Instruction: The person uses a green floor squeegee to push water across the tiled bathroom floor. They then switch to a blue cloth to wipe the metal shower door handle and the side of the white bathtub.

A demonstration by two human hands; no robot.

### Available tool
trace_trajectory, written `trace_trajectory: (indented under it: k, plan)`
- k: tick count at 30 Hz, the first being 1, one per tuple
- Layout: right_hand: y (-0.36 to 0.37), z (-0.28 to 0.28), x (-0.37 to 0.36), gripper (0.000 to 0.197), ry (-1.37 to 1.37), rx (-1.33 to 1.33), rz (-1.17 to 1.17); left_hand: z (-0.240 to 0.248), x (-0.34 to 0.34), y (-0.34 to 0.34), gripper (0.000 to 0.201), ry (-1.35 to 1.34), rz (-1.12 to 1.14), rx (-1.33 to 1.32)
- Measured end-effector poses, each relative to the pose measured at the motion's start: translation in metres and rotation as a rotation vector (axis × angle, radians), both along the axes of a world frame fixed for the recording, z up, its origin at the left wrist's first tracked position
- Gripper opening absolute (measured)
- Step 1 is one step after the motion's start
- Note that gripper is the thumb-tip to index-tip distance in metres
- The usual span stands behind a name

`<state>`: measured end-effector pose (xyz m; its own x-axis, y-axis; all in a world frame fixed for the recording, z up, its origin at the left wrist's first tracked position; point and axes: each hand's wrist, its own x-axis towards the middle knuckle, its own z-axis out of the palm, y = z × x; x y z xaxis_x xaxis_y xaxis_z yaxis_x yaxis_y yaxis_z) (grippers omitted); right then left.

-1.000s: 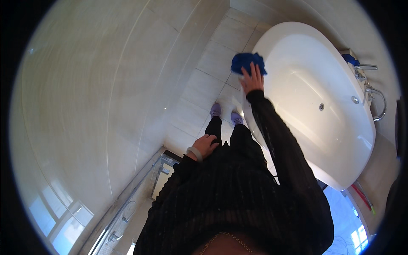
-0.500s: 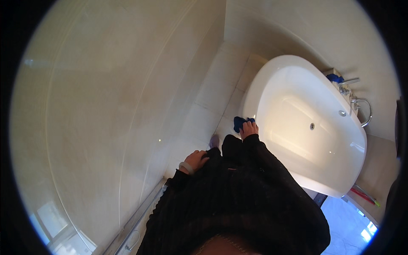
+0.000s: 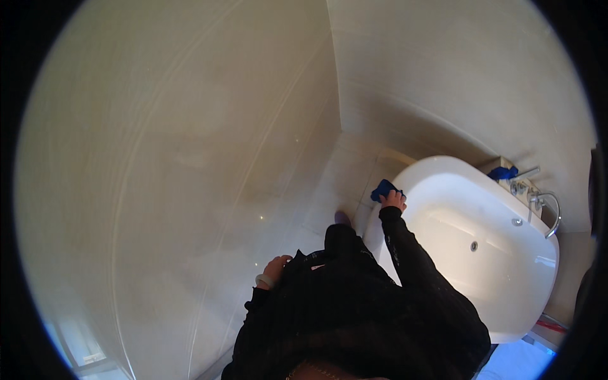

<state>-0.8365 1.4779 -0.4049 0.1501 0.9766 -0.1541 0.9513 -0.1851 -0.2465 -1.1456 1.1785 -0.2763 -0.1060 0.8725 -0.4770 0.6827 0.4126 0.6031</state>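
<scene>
A white bathtub (image 3: 437, 166) stands to my right, its pale inside holding nothing I can see. At its near left rim my right hand (image 3: 394, 201) grips a dark blue cloth (image 3: 384, 189), which hangs over the outer side of that rim. My fingers are closed on the cloth and lie against the rim. On the left, my left hand (image 3: 275, 269), with a pale bangle at the wrist, rests at my black clothing near the thigh. Its fingers look stretched out, with nothing seen in them.
Chrome taps with a curved spout (image 3: 556, 215) stand at the tub's far right side. Beside them a second blue cloth (image 3: 502, 173) lies on a ledge. Beige tiled walls (image 3: 190, 158) meet in a corner ahead. A red-handled item (image 3: 552, 325) lies past the tub's near right end.
My right hand has slid the blue cloth forward along the tub rim, arm reaching further. My left hand stays by my thigh. The view has tilted up, so the tub sits lower.
</scene>
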Motion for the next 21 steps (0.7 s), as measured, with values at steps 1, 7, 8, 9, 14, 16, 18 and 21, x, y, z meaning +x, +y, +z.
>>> trace_trajectory:
  k: [1,7,8,9,14,16,18,21]
  plan:
    - [0.026,0.004,-0.001,0.037,-0.038,-0.017,-0.033,0.007,-0.002,0.015,0.029,-0.018,0.016,0.037]
    - [0.205,-0.028,0.031,0.045,2.016,-0.822,0.297,0.031,-0.008,0.116,0.032,-0.093,0.029,0.126]
    - [0.224,-0.002,0.016,0.048,1.958,-0.497,0.158,0.038,-0.006,0.134,0.032,-0.102,0.026,0.118]
    - [0.234,0.040,-0.004,0.050,1.886,-0.408,0.020,0.051,-0.003,0.143,0.032,-0.103,0.039,0.104]
    - [0.290,0.186,-0.020,0.055,2.056,-0.342,-0.052,0.040,-0.013,0.196,0.028,-0.222,-0.041,0.194]
    - [0.309,0.208,-0.013,0.053,2.037,-0.070,-0.194,0.046,-0.023,0.212,0.028,-0.275,-0.058,0.190]
    - [0.323,0.265,-0.001,0.047,1.860,0.316,-0.209,0.040,-0.025,0.227,0.030,-0.168,-0.129,0.128]
    - [0.335,0.336,0.025,0.035,1.492,0.796,0.030,0.035,-0.023,0.243,0.030,-0.097,-0.215,0.157]
